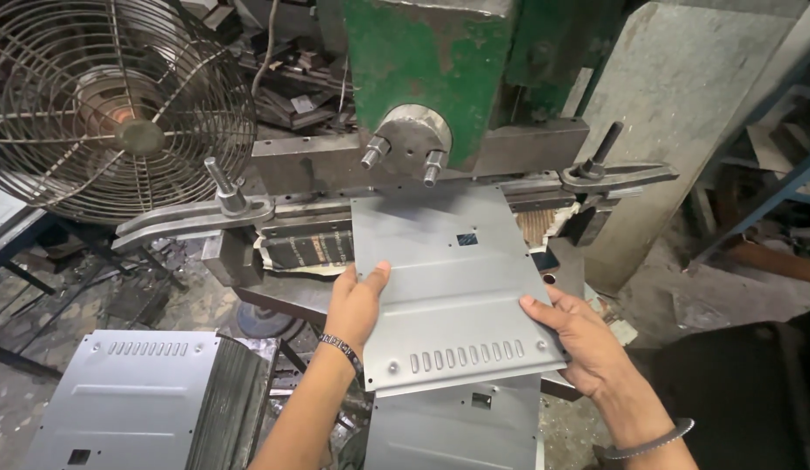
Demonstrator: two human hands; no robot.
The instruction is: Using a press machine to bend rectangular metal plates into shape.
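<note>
grey metal panel (448,278) between left hand (357,300) and right hand (574,335), under green press (431,78)

So the press bed (422,204) is a grimy steel slab under the green head, with a clamp bar (191,218) bolted down on its left end and another clamp bar (618,177) on the right. A grey sheet-metal panel (453,278) lies flat across the middle, near edge sticking out past the bed.
</note>
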